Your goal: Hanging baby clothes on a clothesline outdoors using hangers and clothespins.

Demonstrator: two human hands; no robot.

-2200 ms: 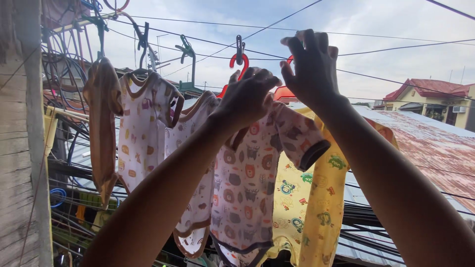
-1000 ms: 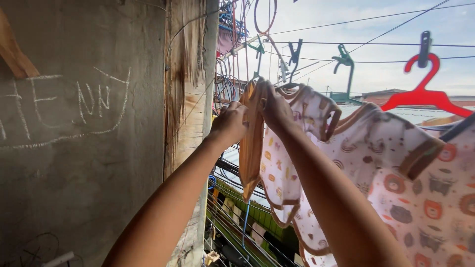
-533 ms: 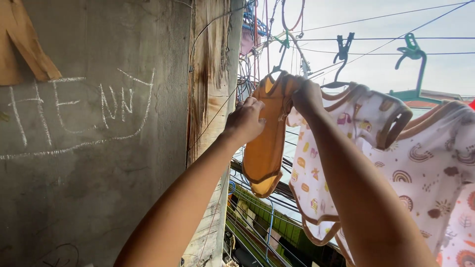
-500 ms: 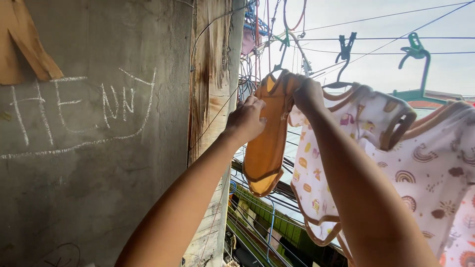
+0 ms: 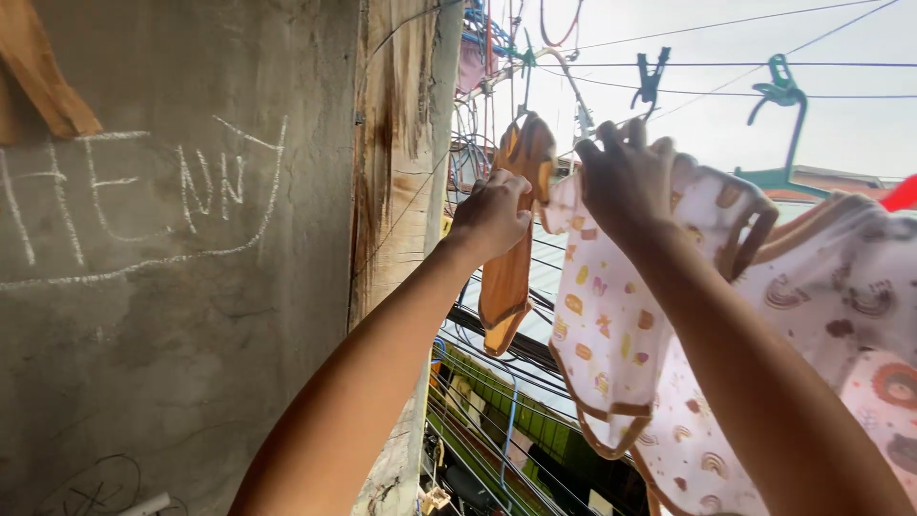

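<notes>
Left hand fingers pinched on orange-brown baby garment hanging long axis vertical, bottom end down, near wooden post; right hand fingers curled on patterned white onesie beside it, under clothesline

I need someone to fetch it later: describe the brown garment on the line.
Start at the grey concrete wall and its wooden post. The first hanging piece beside it is the plain orange-brown baby garment, touched by the left hand; its neighbours are white printed bodysuits.
</notes>
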